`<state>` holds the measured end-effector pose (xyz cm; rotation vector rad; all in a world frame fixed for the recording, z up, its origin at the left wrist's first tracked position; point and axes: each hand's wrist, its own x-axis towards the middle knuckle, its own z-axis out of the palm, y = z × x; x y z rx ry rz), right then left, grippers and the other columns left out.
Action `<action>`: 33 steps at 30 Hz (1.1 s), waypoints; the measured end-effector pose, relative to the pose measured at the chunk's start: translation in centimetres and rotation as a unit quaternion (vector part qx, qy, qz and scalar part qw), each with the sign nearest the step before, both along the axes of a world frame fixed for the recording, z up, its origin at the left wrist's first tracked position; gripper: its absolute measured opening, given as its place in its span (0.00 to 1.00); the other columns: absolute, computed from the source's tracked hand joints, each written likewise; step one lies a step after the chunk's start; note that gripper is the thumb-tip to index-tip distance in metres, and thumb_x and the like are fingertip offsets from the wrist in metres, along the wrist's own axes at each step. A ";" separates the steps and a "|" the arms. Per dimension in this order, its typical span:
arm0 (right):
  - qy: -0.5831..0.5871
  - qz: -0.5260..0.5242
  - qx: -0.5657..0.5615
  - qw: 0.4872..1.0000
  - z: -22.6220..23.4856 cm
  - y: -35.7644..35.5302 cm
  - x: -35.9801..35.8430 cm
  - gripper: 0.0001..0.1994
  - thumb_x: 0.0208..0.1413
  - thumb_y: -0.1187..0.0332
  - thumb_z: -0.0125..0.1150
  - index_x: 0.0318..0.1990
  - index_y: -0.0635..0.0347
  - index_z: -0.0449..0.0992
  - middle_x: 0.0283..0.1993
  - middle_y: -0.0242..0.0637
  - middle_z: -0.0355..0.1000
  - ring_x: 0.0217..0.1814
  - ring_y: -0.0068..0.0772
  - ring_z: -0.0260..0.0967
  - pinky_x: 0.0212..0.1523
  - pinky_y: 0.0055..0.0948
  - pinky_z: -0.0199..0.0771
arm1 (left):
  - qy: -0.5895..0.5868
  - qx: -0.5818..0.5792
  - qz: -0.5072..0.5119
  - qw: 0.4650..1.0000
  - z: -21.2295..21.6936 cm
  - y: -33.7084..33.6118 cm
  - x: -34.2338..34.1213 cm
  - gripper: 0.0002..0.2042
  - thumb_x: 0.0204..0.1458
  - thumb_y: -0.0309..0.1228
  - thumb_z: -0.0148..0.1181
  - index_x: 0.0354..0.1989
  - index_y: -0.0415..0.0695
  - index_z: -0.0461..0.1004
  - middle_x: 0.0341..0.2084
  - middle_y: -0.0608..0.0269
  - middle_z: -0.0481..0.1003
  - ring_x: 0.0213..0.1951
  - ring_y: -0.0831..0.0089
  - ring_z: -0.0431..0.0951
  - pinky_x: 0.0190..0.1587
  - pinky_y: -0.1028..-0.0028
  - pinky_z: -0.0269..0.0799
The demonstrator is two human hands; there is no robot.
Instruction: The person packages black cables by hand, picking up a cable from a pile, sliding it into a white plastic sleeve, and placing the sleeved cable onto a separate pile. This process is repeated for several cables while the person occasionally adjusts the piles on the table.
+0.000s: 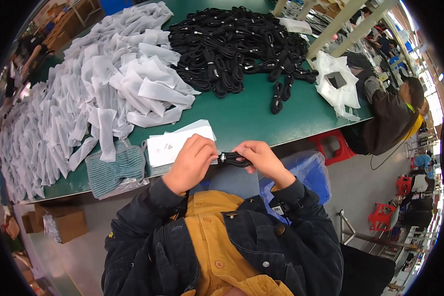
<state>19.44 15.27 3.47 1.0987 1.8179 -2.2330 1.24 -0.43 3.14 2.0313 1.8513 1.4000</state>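
Note:
A coiled black cable [238,160] with a light band near its left end is held in front of me, just off the table's near edge. My right hand [260,157] is closed round its right part, thumb and fingers pressing on the coil. At the cable's left end my left hand [193,162] pinches with curled fingers; what lies between these fingertips is hidden. Beneath and behind the left hand, a stack of white printed paper or flat bags [164,147] lies at the table edge.
Across the green table [246,116] spread a big heap of translucent white sleeves [118,74] on the left and a pile of coiled black cables [232,44] behind. A striped cloth [114,170] overhangs the edge. Right are white plastic [336,84], a seated person [392,116] and red stools [382,216].

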 end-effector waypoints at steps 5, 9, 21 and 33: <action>0.170 0.014 0.297 0.940 0.4 -1.3 -0.3 0.08 0.59 0.74 0.62 0.45 0.59 0.80 0.39 0.35 0.70 0.30 0.23 0.69 0.28 0.21 0.70 | -0.008 0.010 0.006 1.000 1.1 1.2 -0.4 0.08 0.45 0.16 0.62 0.33 0.38 0.72 0.34 0.54 0.72 0.38 0.54 0.73 0.41 0.64 0.70; 0.356 0.061 0.644 0.674 1.6 0.1 -1.6 0.13 0.53 0.75 0.68 0.47 0.56 0.81 0.40 0.37 0.69 0.40 0.35 0.72 0.37 0.27 0.73 | -0.067 -0.007 0.084 0.994 1.1 1.5 -1.4 0.04 0.51 0.17 0.59 0.32 0.37 0.70 0.34 0.52 0.72 0.38 0.57 0.73 0.44 0.67 0.69; 0.449 -0.003 0.540 0.712 2.9 -1.2 -4.6 0.10 0.51 0.74 0.67 0.39 0.60 0.73 0.41 0.39 0.67 0.42 0.44 0.69 0.40 0.36 0.73 | -0.327 -0.072 0.005 0.942 1.3 2.8 -3.2 0.05 0.60 0.25 0.56 0.34 0.38 0.68 0.37 0.60 0.72 0.41 0.70 0.72 0.46 0.72 0.68; -0.084 -0.144 0.730 0.663 -3.1 10.3 -2.7 0.17 0.45 0.65 0.72 0.38 0.64 0.73 0.44 0.49 0.64 0.46 0.48 0.67 0.39 0.40 0.75 | -0.088 0.082 0.251 0.960 3.2 1.2 -14.0 0.15 0.64 0.34 0.53 0.53 0.37 0.73 0.52 0.58 0.73 0.52 0.67 0.74 0.55 0.69 0.68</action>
